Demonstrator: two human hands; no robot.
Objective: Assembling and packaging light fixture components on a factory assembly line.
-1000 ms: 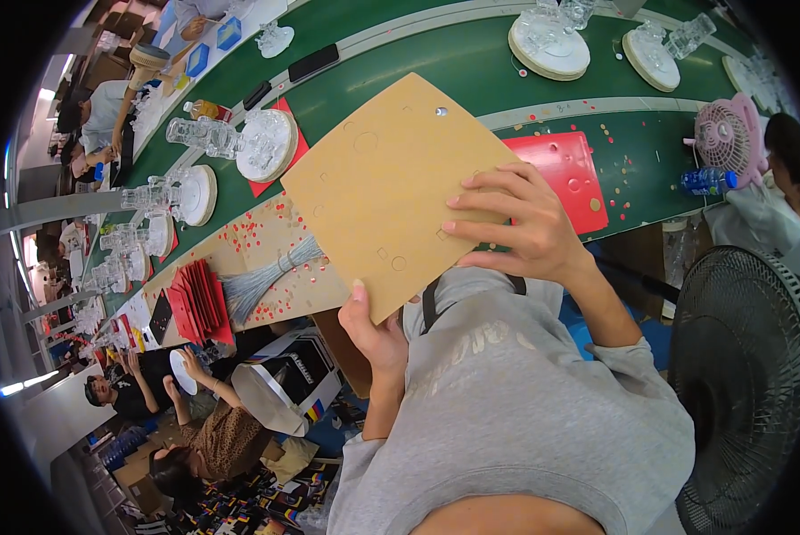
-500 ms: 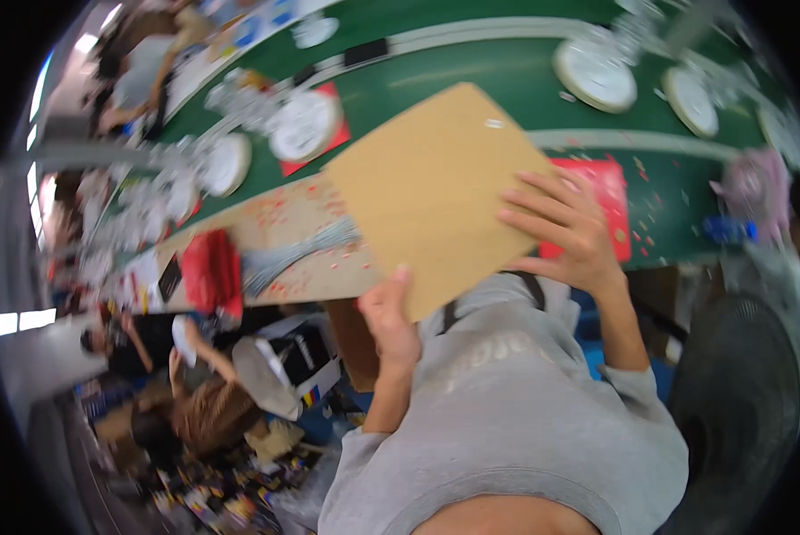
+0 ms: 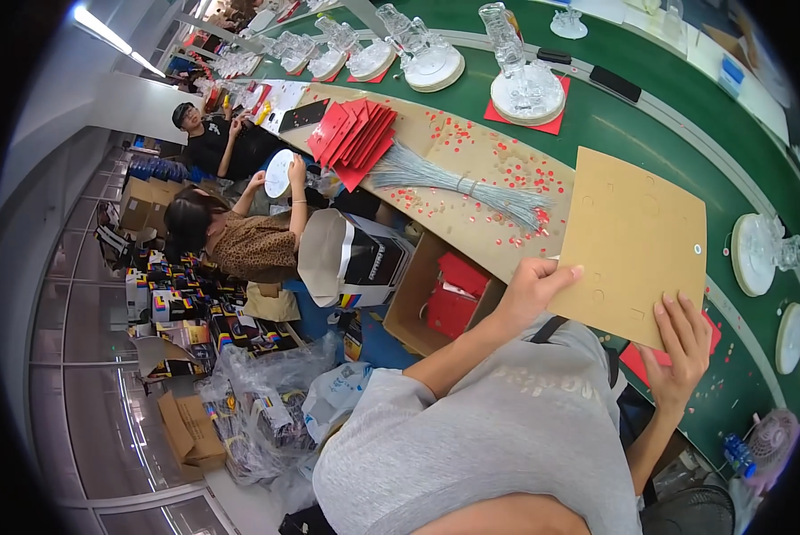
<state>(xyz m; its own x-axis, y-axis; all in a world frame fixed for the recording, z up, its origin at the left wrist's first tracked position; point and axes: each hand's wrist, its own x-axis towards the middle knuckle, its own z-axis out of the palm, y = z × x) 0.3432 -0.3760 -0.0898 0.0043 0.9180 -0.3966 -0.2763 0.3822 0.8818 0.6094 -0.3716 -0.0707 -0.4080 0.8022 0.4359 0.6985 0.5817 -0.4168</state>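
A tan cardboard sheet (image 3: 636, 236), with small curved cut marks and a tiny white spot near its right edge, is held up over the near edge of the bench. My left hand (image 3: 535, 290) pinches its lower left corner, thumb on the face. At the lower right, my right hand (image 3: 682, 352) grips the bottom edge, fingers spread over the face. A red sheet (image 3: 716, 334) lies on the bench partly behind that hand. Left of the cardboard, a tied bundle of thin silvery wires (image 3: 471, 187) rests among scattered red bits.
A fanned stack of red folded sheets (image 3: 355, 134) lies beyond the wires. Clear glass pieces on round white bases (image 3: 526, 94) line the green bench (image 3: 627, 125). An open carton (image 3: 409, 308) with red pieces stands below the bench. Two people (image 3: 257, 250) sit at the left.
My view has swung to the left, bringing the carton and seated people into clearer sight. The cardboard stays in both hands and is turned, with its cut marks now visible.
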